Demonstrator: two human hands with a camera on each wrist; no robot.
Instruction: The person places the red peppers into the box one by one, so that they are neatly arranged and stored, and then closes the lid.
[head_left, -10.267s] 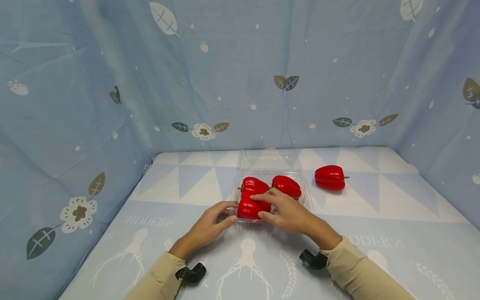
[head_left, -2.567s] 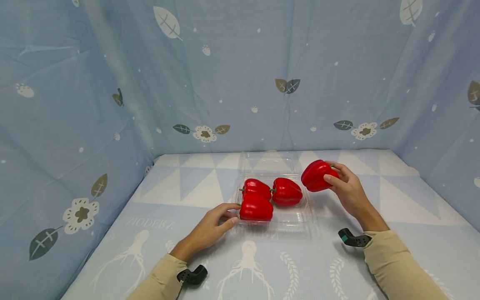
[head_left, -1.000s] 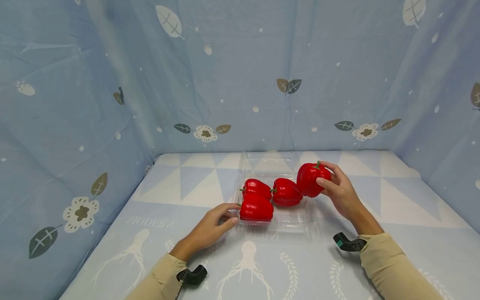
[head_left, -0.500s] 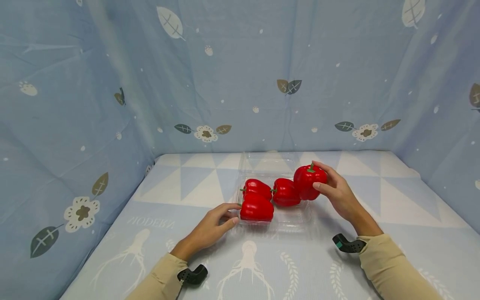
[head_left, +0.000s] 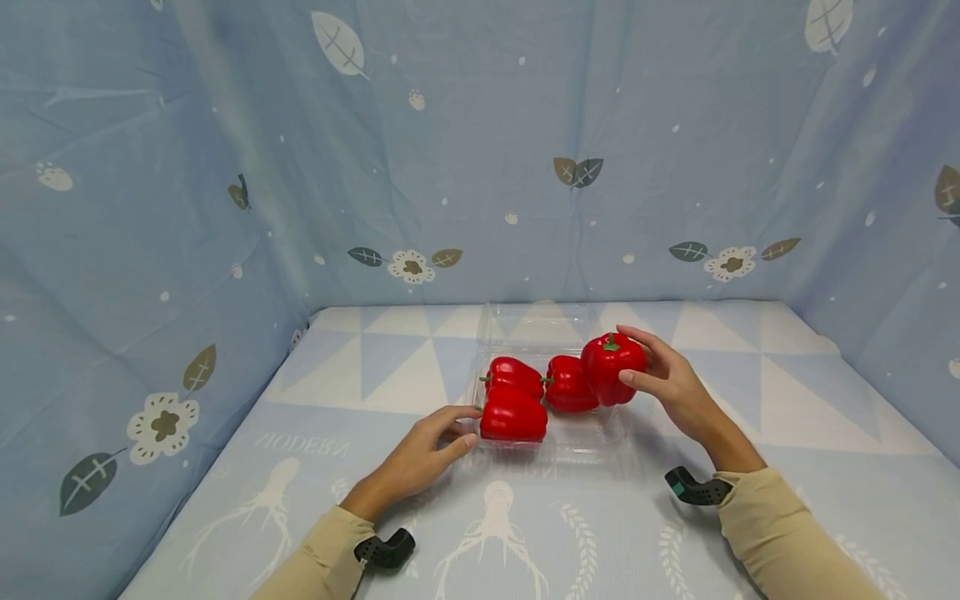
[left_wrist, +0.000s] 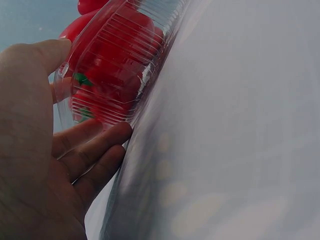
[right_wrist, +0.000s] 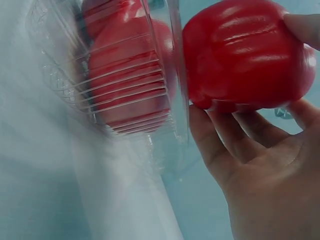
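In the head view my right hand (head_left: 677, 395) grips a red bell pepper (head_left: 613, 368), thumb in front and fingers behind, at the right rim of a clear plastic container (head_left: 588, 435). The green stem points up. The right wrist view shows this pepper (right_wrist: 247, 57) beside the rim. Three other red bell peppers lie inside: front left (head_left: 513, 417), back left (head_left: 513, 375) and back right (head_left: 570, 385), partly covered by the held one. My left hand (head_left: 420, 452) rests its fairly straight fingers (left_wrist: 95, 150) against the container's left wall (left_wrist: 117, 65).
The hinged clear lid (head_left: 537, 323) lies folded back behind the container. A patterned cloth (head_left: 750, 500) covers the table. Blue fabric (head_left: 480, 150) hangs around the back and sides. Both wrists carry black camera mounts (head_left: 699, 487).
My right hand has lifted the loose bell pepper from the table's right side, turned its stem upward and brought it leftward to the container. Lately it sinks slightly. My left hand stays put.
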